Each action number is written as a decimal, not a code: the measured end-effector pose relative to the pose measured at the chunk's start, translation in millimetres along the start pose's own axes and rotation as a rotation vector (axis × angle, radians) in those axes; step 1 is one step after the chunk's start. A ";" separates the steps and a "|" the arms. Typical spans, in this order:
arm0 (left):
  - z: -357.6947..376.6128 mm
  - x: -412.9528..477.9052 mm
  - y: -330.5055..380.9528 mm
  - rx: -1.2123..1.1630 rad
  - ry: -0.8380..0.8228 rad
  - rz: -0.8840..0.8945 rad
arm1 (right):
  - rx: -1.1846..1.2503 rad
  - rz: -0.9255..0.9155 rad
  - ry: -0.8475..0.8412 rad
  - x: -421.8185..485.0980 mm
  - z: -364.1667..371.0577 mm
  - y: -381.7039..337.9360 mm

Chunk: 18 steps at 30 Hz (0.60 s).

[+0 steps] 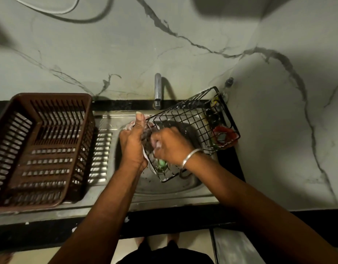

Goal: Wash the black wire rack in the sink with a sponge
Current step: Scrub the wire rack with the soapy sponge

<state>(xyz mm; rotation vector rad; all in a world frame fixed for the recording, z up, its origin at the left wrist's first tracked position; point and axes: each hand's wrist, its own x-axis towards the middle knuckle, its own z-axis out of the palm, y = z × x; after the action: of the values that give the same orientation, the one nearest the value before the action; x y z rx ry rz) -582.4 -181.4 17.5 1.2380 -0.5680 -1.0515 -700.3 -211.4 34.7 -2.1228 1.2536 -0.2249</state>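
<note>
Left hand point(133, 144) curled round the near-left edge of the black wire rack point(191, 128), thumb up along the wire, suds on the fingers. Right hand point(169, 144) just beside it, fingers bent down and closed on something soapy pressed against the rack's mesh; a green bit point(162, 164) showing below the palm, likely the sponge, though too hidden to tell for sure. Silver bangle point(190, 157) on the right wrist. Rack held tilted over the round steel sink point(183, 184), its low corner down inside the bowl near the front, its far end raised toward the wall at the right, foam along several wires. Seen through the raised end of the mesh, a red object point(226, 135) and some darker items on the counter corner, too blurred to name. Chrome tap point(157, 90) standing behind the sink, spout ending just left of the rack's upper edge. Ribbed steel draining board point(101, 149) to the left of the bowl, with a brown slatted plastic basket point(40, 147) sitting on it, well apart from the hands. Pale marble-look wall point(183, 54) with dark veins behind and to the right. Black counter edge point(164, 223) along the front.
</note>
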 end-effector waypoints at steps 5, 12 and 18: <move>1.6 -2.8 -1.7 -0.059 0.047 -0.016 | 0.088 0.065 0.144 5.2 -0.6 2.3; -1.7 -0.2 -10.0 -0.053 0.089 -0.061 | -0.080 0.117 -0.090 4.3 -7.7 10.3; 2.1 2.4 0.7 -0.079 0.075 -0.071 | -0.243 -0.089 -0.133 -2.7 -14.8 -9.2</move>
<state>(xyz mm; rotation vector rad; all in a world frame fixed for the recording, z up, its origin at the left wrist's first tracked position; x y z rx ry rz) -582.9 -184.6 18.4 1.2301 -0.4229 -1.0722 -701.8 -212.8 52.3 -2.3602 1.1591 0.0339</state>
